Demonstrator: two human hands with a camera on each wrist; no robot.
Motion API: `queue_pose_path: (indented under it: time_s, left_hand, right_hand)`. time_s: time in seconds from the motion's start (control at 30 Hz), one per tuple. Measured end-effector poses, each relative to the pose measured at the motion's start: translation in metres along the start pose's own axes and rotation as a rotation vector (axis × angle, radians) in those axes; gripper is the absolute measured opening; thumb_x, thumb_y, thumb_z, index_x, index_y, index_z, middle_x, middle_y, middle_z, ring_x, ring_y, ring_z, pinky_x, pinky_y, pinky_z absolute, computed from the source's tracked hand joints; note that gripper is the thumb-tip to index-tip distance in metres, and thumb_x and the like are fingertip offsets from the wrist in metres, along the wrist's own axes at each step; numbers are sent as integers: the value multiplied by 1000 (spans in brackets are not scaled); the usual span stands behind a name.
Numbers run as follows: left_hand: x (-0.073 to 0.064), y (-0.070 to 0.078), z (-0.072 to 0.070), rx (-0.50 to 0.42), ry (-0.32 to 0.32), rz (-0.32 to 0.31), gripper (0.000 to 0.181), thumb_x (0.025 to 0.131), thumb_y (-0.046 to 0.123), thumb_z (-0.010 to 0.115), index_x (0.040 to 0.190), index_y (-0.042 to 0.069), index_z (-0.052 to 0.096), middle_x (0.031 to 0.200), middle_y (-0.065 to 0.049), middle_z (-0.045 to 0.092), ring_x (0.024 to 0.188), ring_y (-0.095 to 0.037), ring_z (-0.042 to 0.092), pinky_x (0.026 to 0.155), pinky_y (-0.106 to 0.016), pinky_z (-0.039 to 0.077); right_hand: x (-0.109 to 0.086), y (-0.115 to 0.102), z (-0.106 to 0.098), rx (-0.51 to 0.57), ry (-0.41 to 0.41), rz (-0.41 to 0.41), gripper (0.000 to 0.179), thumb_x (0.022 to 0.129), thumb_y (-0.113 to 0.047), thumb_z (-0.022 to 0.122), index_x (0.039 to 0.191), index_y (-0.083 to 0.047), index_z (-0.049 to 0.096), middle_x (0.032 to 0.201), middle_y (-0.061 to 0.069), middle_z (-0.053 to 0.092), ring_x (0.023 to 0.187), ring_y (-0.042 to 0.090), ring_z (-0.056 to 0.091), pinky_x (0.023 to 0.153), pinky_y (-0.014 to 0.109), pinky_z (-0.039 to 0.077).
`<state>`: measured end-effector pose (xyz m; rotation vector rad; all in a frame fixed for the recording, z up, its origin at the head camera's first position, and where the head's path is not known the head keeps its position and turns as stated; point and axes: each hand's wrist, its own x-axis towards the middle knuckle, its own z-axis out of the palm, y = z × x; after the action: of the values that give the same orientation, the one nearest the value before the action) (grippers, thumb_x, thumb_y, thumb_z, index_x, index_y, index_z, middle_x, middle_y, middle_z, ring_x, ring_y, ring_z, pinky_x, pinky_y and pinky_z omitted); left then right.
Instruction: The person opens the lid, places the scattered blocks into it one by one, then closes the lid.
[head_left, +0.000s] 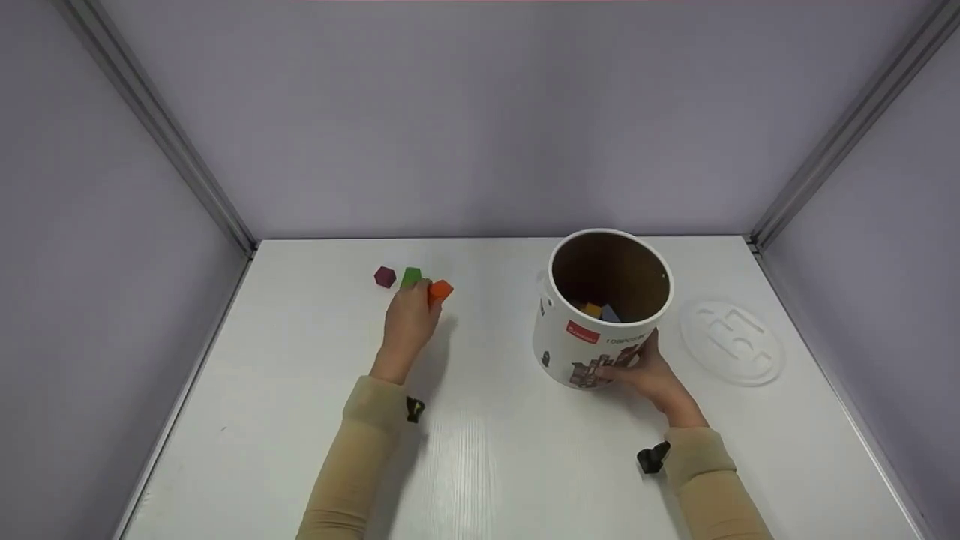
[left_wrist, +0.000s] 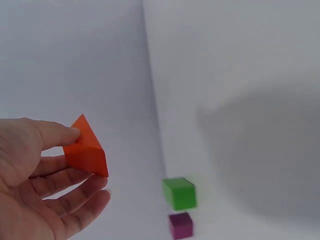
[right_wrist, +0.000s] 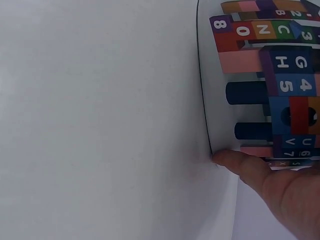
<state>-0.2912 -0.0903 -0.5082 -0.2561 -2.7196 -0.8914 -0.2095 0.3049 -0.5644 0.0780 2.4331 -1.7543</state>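
Between thumb and fingers, my left hand (head_left: pixel 409 319) pinches an orange triangular block (left_wrist: pixel 89 148), raised above the table. Close by on the table are a green block (left_wrist: pixel 179 193) and a small purple cube (left_wrist: pixel 181 225); the hand partly covers the green one in the head view. My right hand (head_left: pixel 651 377) grips the lower side of a white printed bucket (head_left: pixel 592 352), its thumb along the front wall. The bucket is uncovered and stands slightly tilted. Inside it I see a yellow block (head_left: pixel 592 310) and a bluish block (head_left: pixel 610 313). The right fingers behind the bucket are mostly hidden.
A translucent round lid (head_left: pixel 731 343) lies on the white table (head_left: pixel 480 465), to the right of the bucket. Pale panels (head_left: pixel 480 120) wall in the table at the back and both sides. Each sleeve cuff carries a small black device.
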Motion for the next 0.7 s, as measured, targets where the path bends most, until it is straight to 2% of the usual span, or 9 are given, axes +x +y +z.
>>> queue_pose_path:
  time_s: [0.17, 0.37, 0.53, 0.7]
  left_hand:
    - [1, 29, -9, -82, 27, 71, 29, 88, 6, 73, 113, -4, 65, 103, -17, 65, 90, -26, 63, 85, -37, 54]
    - [-1, 63, -19, -155, 77, 197, 31, 85, 3, 75, 114, -1, 64, 106, -14, 65, 95, -23, 64, 85, -31, 54]
    - [-4, 84, -27, -189, 97, 278, 32, 85, 1, 74, 115, 1, 62, 109, -12, 64, 101, -22, 64, 90, -28, 52]
    - [-5, 104, -28, -226, 109, 361, 33, 84, 1, 75, 115, 1, 61, 109, -10, 63, 103, -21, 63, 91, -26, 50]
  right_hand:
    - [-1, -2, 0, -7, 5, -7, 125, 70, -23, 91, 152, -13, -3, 155, 19, 23, 145, 37, 17, 117, 52, 13]
    - [0, -1, -1, -20, 7, -19, 125, 70, -25, 91, 152, -14, -2, 156, 17, 21, 146, 35, 16, 116, 53, 13]
    - [0, 0, -1, -17, 4, -26, 124, 70, -26, 90, 152, -15, -3, 157, 17, 19, 146, 35, 14, 116, 53, 12]
    - [-2, 0, -3, -18, -3, -24, 123, 71, -27, 90, 151, -16, -4, 156, 16, 19, 146, 34, 14, 116, 53, 13]
